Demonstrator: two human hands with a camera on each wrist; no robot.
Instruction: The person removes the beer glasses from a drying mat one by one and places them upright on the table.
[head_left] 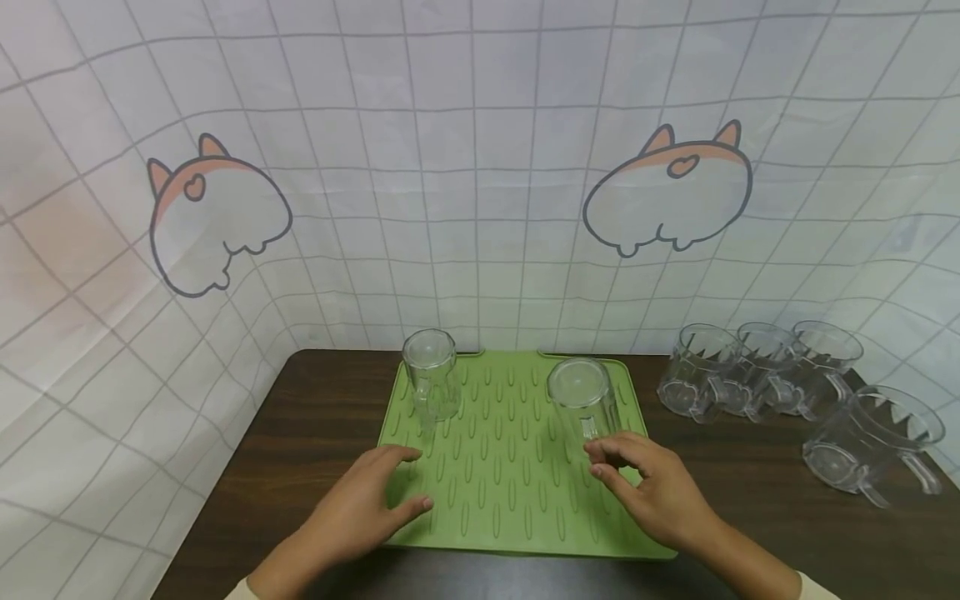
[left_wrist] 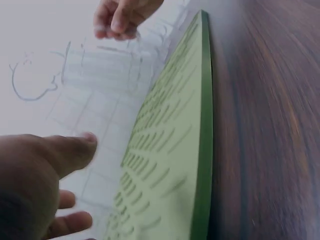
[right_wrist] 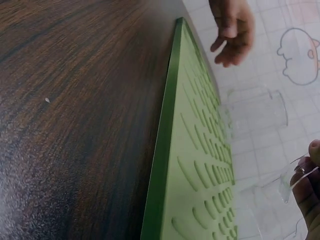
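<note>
A person's right hand (head_left: 660,492) is partly closed, its thumb and fingers pinching the handle (head_left: 589,427) of a clear, straight-sided glass mug (head_left: 581,387) that is turned bottom-up over the right part of a light green rectangular mat (head_left: 495,458) with raised oblong ridges. Whether that mug's rim touches the mat is hard to tell (the hand and the see-through wall blur the spot). The left hand (head_left: 360,504) is spread wide over the mat's near left part, thumb well apart from the fingers, and has hold of nothing. Beyond it a second clear glass mug (head_left: 431,375) stands bottom-up at the mat's far left corner, its handle turned towards the person. The mat lies on a dark brown wood-grain table (head_left: 742,500). Right of the mat, on the bare wood, three upright clear glass mugs (head_left: 757,375) stand close together in a row, and a fourth upright glass mug (head_left: 862,442) stands nearer the person, further right. Behind the table hangs a white sheet with grey grid lines (head_left: 525,208), printed with two orange-and-white cartoon animals (head_left: 667,196) seen from the rear.
</note>
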